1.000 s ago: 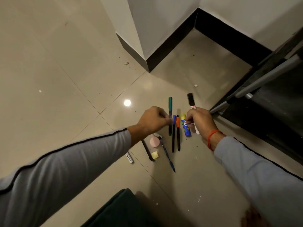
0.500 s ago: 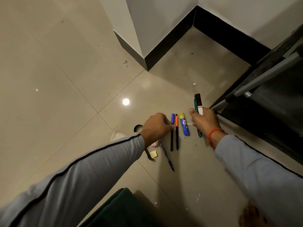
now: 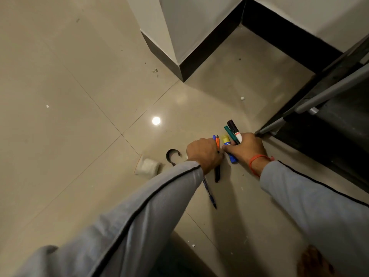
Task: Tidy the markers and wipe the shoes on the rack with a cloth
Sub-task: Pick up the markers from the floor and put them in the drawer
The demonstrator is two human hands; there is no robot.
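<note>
Head view: right hand (image 3: 246, 148) grips a green marker (image 3: 230, 134) and a black marker (image 3: 234, 129), their caps pointing up-left, away from the person, with fingertips on the glue stick (image 3: 227, 143) lying on the floor (image 3: 79, 116). Left hand (image 3: 203, 153) curls over the orange pen (image 3: 217, 156) and blue-capped pen (image 3: 214, 137), which lie lengthwise, caps away.

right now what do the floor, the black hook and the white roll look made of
Floor: glossy glazed tile, judging by the grout lines and the mirrored lamp spot. Black hook: smooth and thin, likely plastic, maybe coated metal; too dim to settle. White roll: soft matte, paper or cloth tape, uncertain.
</note>
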